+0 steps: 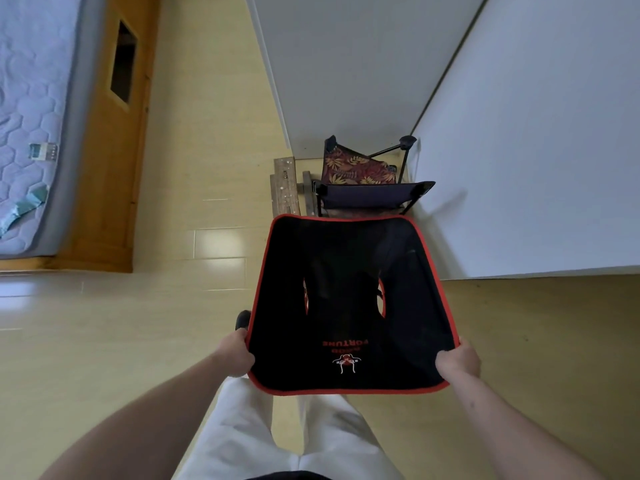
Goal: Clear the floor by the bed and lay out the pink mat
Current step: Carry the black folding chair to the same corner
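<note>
A black folding camp chair (349,271) with red trim and a red logo hangs in front of me above the floor. My left hand (237,353) grips its near left edge, and my right hand (457,362) grips its near right edge. One black chair foot shows by my left hand. The bed (31,116), with a pale blue quilted mattress on a wooden frame, lies at the far left. No pink mat is in view.
A second folding chair (360,178) with leaf-patterned fabric stands in the wall corner just beyond the held chair. Wooden planks (285,185) lean beside it. White walls (519,133) close off the right side. Light wood floor (180,188) runs between bed and chairs.
</note>
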The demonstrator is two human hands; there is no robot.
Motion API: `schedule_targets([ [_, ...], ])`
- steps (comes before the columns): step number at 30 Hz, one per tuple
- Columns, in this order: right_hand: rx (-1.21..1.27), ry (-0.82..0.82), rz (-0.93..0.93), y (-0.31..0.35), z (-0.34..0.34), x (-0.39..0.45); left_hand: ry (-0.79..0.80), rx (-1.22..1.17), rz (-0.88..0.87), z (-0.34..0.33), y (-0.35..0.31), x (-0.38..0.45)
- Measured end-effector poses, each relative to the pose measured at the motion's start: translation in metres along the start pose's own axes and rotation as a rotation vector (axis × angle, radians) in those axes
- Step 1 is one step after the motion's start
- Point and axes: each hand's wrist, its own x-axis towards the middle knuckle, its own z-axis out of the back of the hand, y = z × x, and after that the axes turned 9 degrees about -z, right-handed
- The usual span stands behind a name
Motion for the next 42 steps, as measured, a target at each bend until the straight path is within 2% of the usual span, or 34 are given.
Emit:
schedule_targets([
  [2, -0.047, 0.031, -0.068, -0.003, -0.004, -0.001, 0.066, 0.07, 0.012, 0.002, 0.003, 0.004],
  [5, -0.127, 0.03, -0.053, -0.012, -0.014, -0.009, 0.111, 0.092, 0.003, -0.003, 0.008, 0.006],
  [9, -0.162, 0.117, 0.102, -0.015, -0.026, -0.038, 0.129, -0.089, -0.026, -0.014, -0.005, -0.007],
  [17, -0.234, 0.245, 0.353, 0.016, -0.073, -0.122, 0.043, -0.126, -0.127, -0.004, -0.006, -0.025],
  [25, -0.325, 0.261, 0.631, 0.055, -0.129, -0.245, -0.105, -0.115, -0.212, 0.053, 0.096, -0.067],
  [31, -0.403, 0.155, 0.766, 0.081, -0.146, -0.336, -0.241, -0.086, -0.296, 0.113, 0.192, -0.11],
  [36, -0.29, 0.07, 0.927, 0.114, -0.162, -0.434, -0.371, -0.047, -0.363, 0.17, 0.271, -0.164],
  [42, -0.317, 0.032, 1.077, 0.158, -0.166, -0.501, -0.526, 0.036, -0.473, 0.24, 0.276, -0.198],
])
